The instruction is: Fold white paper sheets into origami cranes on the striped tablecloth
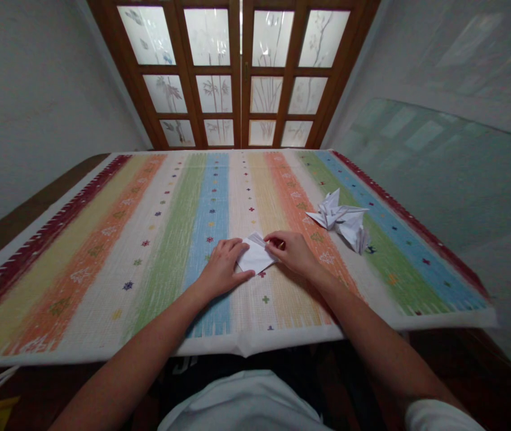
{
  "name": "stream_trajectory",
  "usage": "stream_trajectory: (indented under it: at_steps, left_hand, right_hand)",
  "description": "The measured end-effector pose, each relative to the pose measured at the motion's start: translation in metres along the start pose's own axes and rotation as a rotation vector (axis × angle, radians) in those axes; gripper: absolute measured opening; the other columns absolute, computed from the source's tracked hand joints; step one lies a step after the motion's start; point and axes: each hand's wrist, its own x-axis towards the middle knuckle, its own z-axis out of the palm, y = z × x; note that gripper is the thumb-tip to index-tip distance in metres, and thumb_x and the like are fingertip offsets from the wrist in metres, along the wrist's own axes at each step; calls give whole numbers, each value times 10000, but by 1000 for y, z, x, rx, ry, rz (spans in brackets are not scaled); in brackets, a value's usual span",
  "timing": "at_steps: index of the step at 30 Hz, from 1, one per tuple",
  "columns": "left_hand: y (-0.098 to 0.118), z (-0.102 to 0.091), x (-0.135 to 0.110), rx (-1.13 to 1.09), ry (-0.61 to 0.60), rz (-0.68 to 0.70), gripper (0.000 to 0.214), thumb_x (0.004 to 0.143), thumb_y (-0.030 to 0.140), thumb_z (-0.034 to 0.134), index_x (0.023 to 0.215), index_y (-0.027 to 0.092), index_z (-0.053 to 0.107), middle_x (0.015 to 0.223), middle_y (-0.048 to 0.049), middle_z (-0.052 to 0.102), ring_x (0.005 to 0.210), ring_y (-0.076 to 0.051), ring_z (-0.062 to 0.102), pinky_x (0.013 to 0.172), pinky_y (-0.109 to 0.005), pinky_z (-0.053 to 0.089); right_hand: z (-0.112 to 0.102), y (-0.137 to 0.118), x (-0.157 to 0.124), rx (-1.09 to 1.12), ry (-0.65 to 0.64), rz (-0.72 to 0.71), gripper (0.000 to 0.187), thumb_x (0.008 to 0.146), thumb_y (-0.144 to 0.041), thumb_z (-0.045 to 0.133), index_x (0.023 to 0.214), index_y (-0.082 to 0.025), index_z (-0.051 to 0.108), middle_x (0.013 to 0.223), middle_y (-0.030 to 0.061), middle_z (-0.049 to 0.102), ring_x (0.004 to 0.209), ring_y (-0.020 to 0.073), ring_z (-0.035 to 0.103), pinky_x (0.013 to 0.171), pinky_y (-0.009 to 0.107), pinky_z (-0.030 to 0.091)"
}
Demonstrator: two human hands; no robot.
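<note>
In the head view, folded white paper (255, 258) is held on the striped tabletop (156, 293) between two equally near hands: its left side is steadied by the left hand (223, 267), thumb and fingers spread, its right edge pinched by the right hand (296, 252). The pinched edge is hidden behind fingers; the paper's long axis cannot be told.
</note>
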Motion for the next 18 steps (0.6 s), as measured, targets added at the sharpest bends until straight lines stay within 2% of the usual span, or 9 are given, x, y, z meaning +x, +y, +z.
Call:
stream_trajectory:
  at_steps: [8, 12, 15, 18]
  left_hand:
    - [4, -1, 0, -16, 18, 3, 685, 912, 418, 838, 1505, 222, 557, 1523, -169, 611, 1410, -375, 563, 1221, -588, 484]
    - [2, 2, -1, -5, 32, -18, 685, 935, 421, 813, 1526, 204, 544, 1527, -180, 607, 1408, -379, 569, 1233, -599, 480]
    - [0, 3, 0, -1, 42, -33, 629, 979, 387, 753, 1537, 193, 537, 1532, -184, 607, 1417, -373, 568, 1246, -604, 473]
    - [-1, 2, 0, -19, 49, -37, 609, 1005, 374, 712, 1554, 190, 524, 1537, -185, 604, 1428, -367, 567, 1248, -596, 477]
  right_hand:
    - [2, 5, 3, 293, 72, 173, 255, 866, -357, 784, 1056, -189, 818, 950, 90, 799, 760, 198, 713, 652, 292, 526]
    - [1, 3, 4, 508, -90, 289, 343, 860, -449, 827, 1073, -181, 796, 962, 83, 793, 807, 193, 704, 683, 292, 533]
    - [2, -1, 1, 625, -231, 332, 403, 747, -412, 933, 1024, -179, 757, 927, 54, 779, 780, 179, 691, 706, 294, 538]
    - [3, -4, -2, 671, -290, 350, 388, 708, -384, 949, 946, -187, 714, 870, 26, 748, 735, 164, 663, 692, 288, 517]
